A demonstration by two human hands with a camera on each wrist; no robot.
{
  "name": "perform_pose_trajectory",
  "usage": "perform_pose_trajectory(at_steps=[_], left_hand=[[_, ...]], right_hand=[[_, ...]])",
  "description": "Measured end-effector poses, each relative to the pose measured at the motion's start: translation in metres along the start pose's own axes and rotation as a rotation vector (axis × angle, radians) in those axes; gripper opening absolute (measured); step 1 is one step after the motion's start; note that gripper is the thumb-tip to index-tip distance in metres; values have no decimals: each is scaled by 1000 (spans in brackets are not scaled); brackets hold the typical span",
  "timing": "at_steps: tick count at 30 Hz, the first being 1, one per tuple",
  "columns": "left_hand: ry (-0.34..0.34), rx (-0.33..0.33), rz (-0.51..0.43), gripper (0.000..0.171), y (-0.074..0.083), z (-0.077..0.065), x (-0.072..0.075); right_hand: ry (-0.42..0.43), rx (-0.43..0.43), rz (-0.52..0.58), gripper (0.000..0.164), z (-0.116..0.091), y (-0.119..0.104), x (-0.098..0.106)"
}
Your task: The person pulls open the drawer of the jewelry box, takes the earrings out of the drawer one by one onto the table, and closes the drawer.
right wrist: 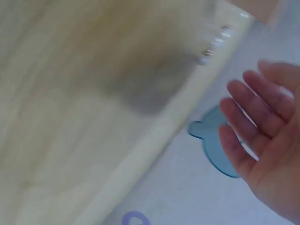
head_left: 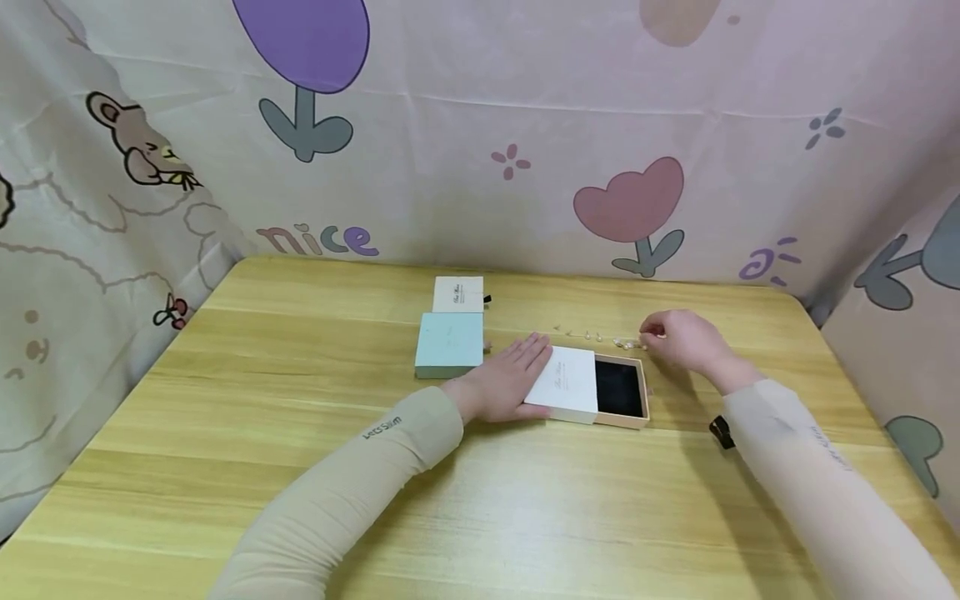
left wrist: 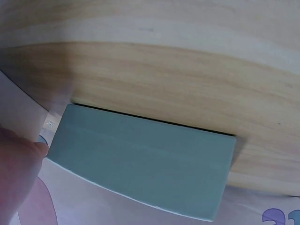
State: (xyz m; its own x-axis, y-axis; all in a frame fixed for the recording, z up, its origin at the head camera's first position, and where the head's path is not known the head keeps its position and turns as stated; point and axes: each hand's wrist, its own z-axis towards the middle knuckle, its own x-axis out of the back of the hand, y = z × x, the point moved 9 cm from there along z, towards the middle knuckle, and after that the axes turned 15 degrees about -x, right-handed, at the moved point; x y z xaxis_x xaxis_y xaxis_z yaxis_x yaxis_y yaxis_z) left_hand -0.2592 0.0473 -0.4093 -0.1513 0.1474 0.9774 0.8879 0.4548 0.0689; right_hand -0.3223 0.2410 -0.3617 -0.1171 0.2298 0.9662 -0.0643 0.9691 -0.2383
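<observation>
My left hand [head_left: 508, 382] lies with straight fingers against the left part of a white box sleeve [head_left: 573, 379], its thumb along the near edge. A drawer [head_left: 643, 396] with a black lining sticks out of the sleeve's right side. Beyond the box, my right hand [head_left: 682, 340] hovers near a row of small earrings [head_left: 618, 342]. In the right wrist view its fingers [right wrist: 255, 110] are loosely bent and hold nothing. A mint-green box [head_left: 450, 340] stands just left of the left hand, and its side fills much of the left wrist view.
Behind the mint-green box is a smaller white box [head_left: 458, 293] with a black tab. Something small and black [head_left: 722, 432] lies by the right sleeve. A printed cloth [head_left: 465, 125] hangs along the back and sides of the wooden table [head_left: 480, 517].
</observation>
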Motion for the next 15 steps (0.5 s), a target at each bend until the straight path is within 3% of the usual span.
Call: perform_pose_trajectory(at_steps=[4,8,15], left_hand=[[-4,1,-3,90,0,-1,1],[-17,9,-5,89,0,-3,2],[-11,5,-4,89,0,-2,3]], right_hand=[[-108,91,80,57,-20,-11,-1],[-232,195,66,94,-44,-21,-15],[-253,212,21,109,-58,-18,-27]])
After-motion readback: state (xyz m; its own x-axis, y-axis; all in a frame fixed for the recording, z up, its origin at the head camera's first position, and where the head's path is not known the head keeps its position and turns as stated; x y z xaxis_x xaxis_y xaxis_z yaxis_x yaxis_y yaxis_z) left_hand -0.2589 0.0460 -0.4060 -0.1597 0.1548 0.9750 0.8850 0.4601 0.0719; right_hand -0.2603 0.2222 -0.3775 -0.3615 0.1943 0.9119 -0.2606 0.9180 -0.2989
